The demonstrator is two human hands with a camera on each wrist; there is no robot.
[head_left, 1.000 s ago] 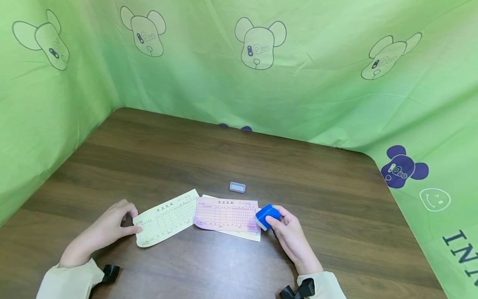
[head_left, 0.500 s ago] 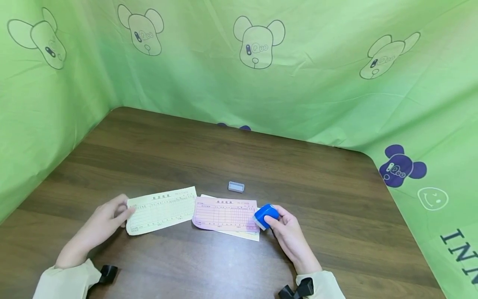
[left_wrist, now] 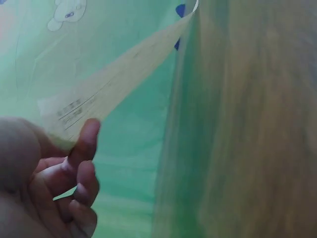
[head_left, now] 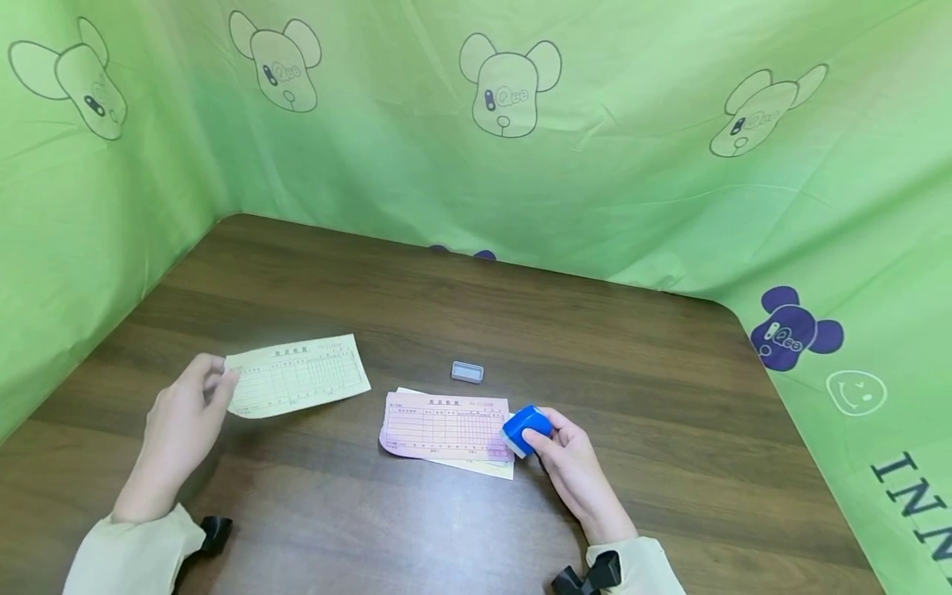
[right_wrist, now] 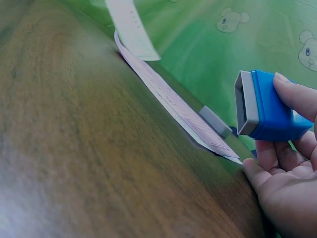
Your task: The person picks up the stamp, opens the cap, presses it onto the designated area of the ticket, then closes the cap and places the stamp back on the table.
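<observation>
My left hand (head_left: 182, 421) pinches the left end of a pale green printed form (head_left: 297, 376) between thumb and finger. In the left wrist view the form (left_wrist: 119, 79) slants up off the table from the fingertips. My right hand (head_left: 583, 463) grips a blue self-inking stamp (head_left: 530, 428); its pale open end shows in the right wrist view, where the stamp (right_wrist: 275, 106) is held above the table. A pink form (head_left: 446, 426) lies in the middle over a whitish sheet (head_left: 483, 468) that sticks out below it. The stamp overlaps the pink form's right edge in the head view.
A small clear stamp cap (head_left: 467, 372) lies behind the pink form. The brown wooden table (head_left: 446, 306) is bounded at the back and sides by a green patterned cloth (head_left: 632, 190). Black straps (head_left: 216, 535) are on both wrists.
The left hand has lifted the green form and carried it left and back, away from the pink form. My right hand with the stamp has stayed nearly still.
</observation>
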